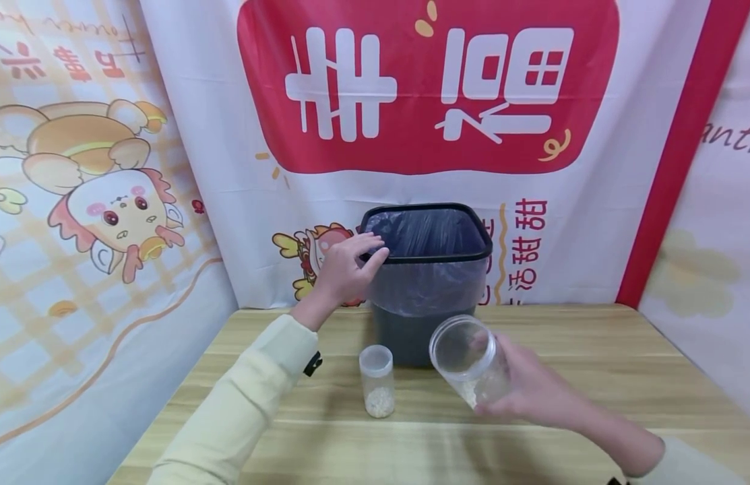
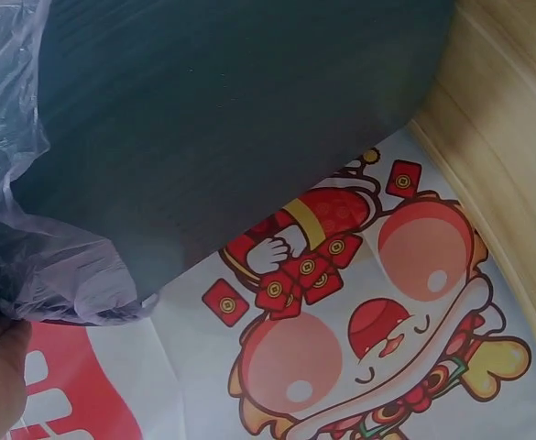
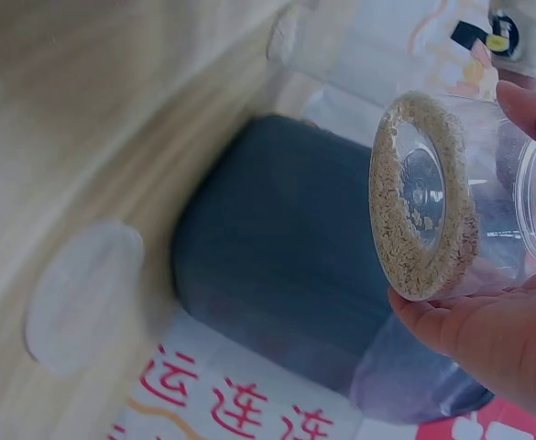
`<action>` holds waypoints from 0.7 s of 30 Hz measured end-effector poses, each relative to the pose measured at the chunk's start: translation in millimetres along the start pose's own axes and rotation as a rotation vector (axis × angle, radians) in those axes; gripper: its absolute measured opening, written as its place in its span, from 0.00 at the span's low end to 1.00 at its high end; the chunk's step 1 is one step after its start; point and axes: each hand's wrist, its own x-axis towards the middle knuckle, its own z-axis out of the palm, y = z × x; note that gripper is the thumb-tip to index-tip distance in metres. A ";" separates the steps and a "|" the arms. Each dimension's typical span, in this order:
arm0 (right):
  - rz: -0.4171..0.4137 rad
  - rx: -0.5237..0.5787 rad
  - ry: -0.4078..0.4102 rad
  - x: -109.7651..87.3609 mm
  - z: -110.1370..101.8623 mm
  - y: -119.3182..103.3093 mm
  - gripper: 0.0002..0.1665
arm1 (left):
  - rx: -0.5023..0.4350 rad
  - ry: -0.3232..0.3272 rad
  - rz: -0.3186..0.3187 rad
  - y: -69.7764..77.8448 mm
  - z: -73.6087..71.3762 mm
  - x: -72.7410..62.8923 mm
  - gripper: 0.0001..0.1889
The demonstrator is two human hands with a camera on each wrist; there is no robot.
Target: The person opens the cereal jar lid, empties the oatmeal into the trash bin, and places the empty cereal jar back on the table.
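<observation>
At the left rim of a dark trash bin (image 1: 405,337), my left hand (image 1: 346,269) holds the edge, fingers over the top by the liner bag (image 1: 438,286). That hand shows only at the corner of the left wrist view. My right hand (image 1: 523,384) grips a clear plastic jar (image 1: 465,357) in front of the bin, its uncovered mouth tilted toward the left and up. Rice-like grains (image 3: 400,243) line the jar's base in the right wrist view. A smaller clear jar (image 1: 377,384) stands upright between my hands, with pale grains in its bottom.
A translucent round lid (image 3: 84,298) lies on the wooden table (image 1: 277,411), seen in the right wrist view. Behind the bin hangs a printed red and white cloth (image 1: 199,128). Another patterned cloth (image 1: 65,283) borders the left side.
</observation>
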 end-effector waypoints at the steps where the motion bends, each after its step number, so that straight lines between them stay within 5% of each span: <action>1: 0.004 -0.008 0.011 1.3 -3.0 -0.6 0.51 | 0.003 0.005 0.004 -1.1 0.6 0.2 0.19; 12: 0.006 -0.091 0.058 24.3 -53.9 -10.8 0.51 | 0.022 0.032 0.055 -4.8 4.3 1.8 0.17; 21: 0.024 -0.114 0.060 61.1 -96.3 -29.5 0.58 | 0.027 0.035 0.068 -9.0 5.5 0.0 0.16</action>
